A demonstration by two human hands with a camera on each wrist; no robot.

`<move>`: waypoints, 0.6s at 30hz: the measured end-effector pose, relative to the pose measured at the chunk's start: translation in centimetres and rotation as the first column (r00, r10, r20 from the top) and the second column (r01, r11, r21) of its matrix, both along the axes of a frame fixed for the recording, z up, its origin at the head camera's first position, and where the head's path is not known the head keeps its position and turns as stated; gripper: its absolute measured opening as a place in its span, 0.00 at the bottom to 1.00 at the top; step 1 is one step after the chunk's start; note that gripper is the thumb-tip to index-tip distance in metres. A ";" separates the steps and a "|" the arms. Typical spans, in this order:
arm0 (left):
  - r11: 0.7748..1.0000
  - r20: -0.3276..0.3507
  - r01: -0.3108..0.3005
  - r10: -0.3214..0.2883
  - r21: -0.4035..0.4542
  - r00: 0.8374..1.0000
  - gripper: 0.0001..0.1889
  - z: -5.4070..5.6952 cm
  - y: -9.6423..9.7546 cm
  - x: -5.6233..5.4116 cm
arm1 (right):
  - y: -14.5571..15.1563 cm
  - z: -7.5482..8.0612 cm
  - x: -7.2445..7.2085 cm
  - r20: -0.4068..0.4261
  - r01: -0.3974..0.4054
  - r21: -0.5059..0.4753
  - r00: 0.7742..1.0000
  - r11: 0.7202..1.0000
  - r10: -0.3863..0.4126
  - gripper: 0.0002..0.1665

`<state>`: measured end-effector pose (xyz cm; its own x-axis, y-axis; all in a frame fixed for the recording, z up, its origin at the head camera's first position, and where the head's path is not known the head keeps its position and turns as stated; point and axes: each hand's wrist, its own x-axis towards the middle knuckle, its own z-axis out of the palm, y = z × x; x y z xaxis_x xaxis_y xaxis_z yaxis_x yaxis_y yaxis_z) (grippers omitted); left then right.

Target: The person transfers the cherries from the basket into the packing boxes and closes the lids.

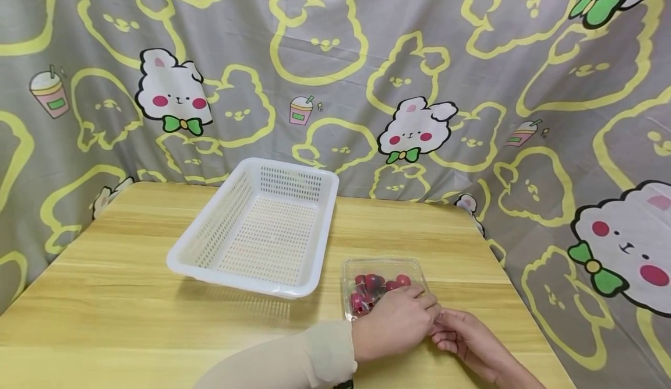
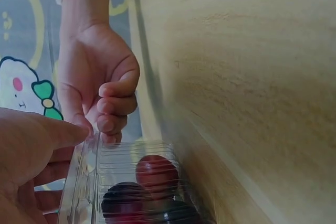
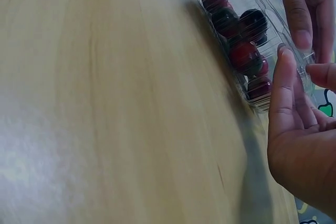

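Note:
A clear plastic clamshell box (image 1: 385,261) holds several glossy dark red round fruits (image 3: 245,57) that look like cherries. It is on the wooden table, right of the white basket. My left hand (image 1: 398,322) reaches across its near side; in the left wrist view its thumb (image 2: 71,134) lies on the box's rim with the fingers on the other side. At the box's near right corner, my right hand (image 1: 472,342) pinches the rim, its thumb on one face and its fingers curled. The hands nearly meet there. In the head view my left hand hides part of the box.
A white perforated plastic basket (image 1: 330,220) stands left of the box, with no contents visible. The wooden table (image 1: 131,296) extends to a grey patterned curtain (image 1: 335,45) behind and at both sides.

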<state>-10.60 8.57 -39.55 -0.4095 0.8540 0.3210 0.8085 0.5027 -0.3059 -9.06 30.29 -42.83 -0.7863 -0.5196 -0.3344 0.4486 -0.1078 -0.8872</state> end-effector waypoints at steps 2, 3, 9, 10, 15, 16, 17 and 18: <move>1.000 0.006 0.000 0.000 0.010 1.000 0.15 -0.1 0.1 0.0 | 0.0 0.0 0.0 -0.014 0.002 -0.003 1.000 1.000 -0.002 0.18; 1.000 0.009 0.000 0.000 0.012 1.000 0.15 -0.1 0.1 0.0 | 0.0 -0.1 0.0 -0.018 0.003 -0.003 1.000 1.000 -0.003 0.17; 1.000 0.027 -0.008 0.008 -0.007 1.000 0.15 -0.2 0.3 0.0 | 0.1 -0.2 0.0 -0.037 -0.002 -0.010 0.999 1.000 0.001 0.16; 1.000 0.028 -0.010 0.010 -0.008 1.000 0.15 -0.2 0.3 0.0 | 0.1 -0.2 0.0 -0.035 -0.006 -0.015 0.999 1.000 0.005 0.16; 1.000 0.036 -0.015 0.015 -0.010 0.999 0.16 0.0 0.2 0.0 | 0.3 0.0 -0.2 -0.049 -0.042 0.005 0.998 0.999 0.042 0.16; 1.000 0.032 -0.014 0.014 -0.012 0.999 0.16 0.1 0.1 0.0 | 0.3 0.2 -0.3 -0.069 -0.051 0.035 0.996 0.998 0.054 0.15; 1.000 0.029 -0.012 0.013 -0.013 0.999 0.16 0.2 0.1 0.0 | 0.4 0.3 -0.4 -0.098 -0.058 0.077 0.993 0.995 0.065 0.15; 1.000 0.024 -0.013 0.013 -0.017 1.000 0.17 0.4 0.0 0.1 | 0.5 0.5 -0.5 -0.134 -0.062 0.130 0.988 0.990 0.079 0.15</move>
